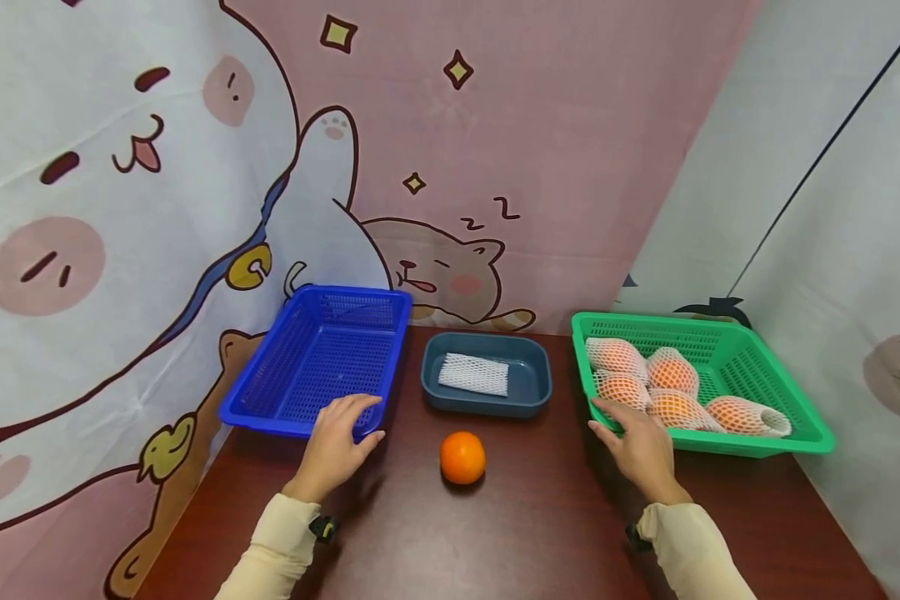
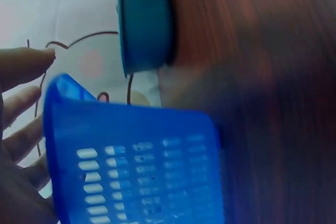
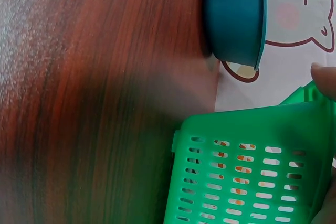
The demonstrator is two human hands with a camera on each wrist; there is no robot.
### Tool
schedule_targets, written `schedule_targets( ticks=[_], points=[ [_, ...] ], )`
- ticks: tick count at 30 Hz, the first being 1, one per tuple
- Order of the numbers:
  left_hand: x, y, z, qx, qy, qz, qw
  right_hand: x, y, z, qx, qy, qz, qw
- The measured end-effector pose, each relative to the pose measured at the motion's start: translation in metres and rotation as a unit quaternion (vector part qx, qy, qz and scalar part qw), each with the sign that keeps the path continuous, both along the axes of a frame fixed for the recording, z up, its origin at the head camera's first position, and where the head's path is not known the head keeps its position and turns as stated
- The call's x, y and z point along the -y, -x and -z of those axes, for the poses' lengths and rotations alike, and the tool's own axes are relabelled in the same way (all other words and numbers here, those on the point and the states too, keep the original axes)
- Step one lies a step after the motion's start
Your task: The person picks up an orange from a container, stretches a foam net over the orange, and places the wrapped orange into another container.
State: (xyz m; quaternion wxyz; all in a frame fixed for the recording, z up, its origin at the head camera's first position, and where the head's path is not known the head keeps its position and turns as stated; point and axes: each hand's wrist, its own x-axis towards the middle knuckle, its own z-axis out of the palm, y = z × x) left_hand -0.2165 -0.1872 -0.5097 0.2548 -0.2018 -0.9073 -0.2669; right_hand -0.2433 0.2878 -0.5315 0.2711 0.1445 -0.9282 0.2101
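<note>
My left hand (image 1: 336,442) is over the near right corner of the blue basket (image 1: 330,367), its fingers loosely extended past the rim and its thumb apart. No fruit is in that basket. At the near left corner of the green basket (image 1: 765,383), my right hand (image 1: 640,446) hovers or rests, fingers relaxed; contact with the rim is unclear. Several orange fruits in white foam net sleeves (image 1: 673,408) lie inside the green one. A bare orange (image 1: 462,457) sits on the table between my hands. Behind it, a blue-grey tray (image 1: 487,407) contains a flat, white foam net sleeve (image 1: 472,374).
The dark red-brown wooden table (image 1: 457,550) carries everything. A printed cartoon cloth (image 1: 562,167) hangs close behind the baskets and along both sides. Both baskets stand near the table's far edge, with the tray between them.
</note>
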Motion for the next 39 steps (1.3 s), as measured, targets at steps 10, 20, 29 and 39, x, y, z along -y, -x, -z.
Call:
schedule_targets(
  ticks=[10, 20, 29, 39],
  points=[
    [0.011, 0.002, 0.006, 0.015, 0.040, -0.015, 0.9990, 0.002, 0.001, -0.002, 0.002, 0.000, -0.001, 1.0000],
    [0.013, 0.007, 0.006, 0.025, 0.009, -0.006, 0.9996, 0.001, 0.001, -0.006, 0.024, -0.008, -0.016, 0.9995],
    [0.018, 0.001, 0.010, 0.001, 0.002, -0.021, 0.9998, 0.022, 0.020, -0.027, 0.023, 0.045, -0.050, 0.9975],
    [0.011, 0.006, 0.010, 0.019, -0.003, -0.018, 0.9997, 0.071, 0.067, -0.058, 0.058, 0.027, -0.109, 0.9920]
  ],
)
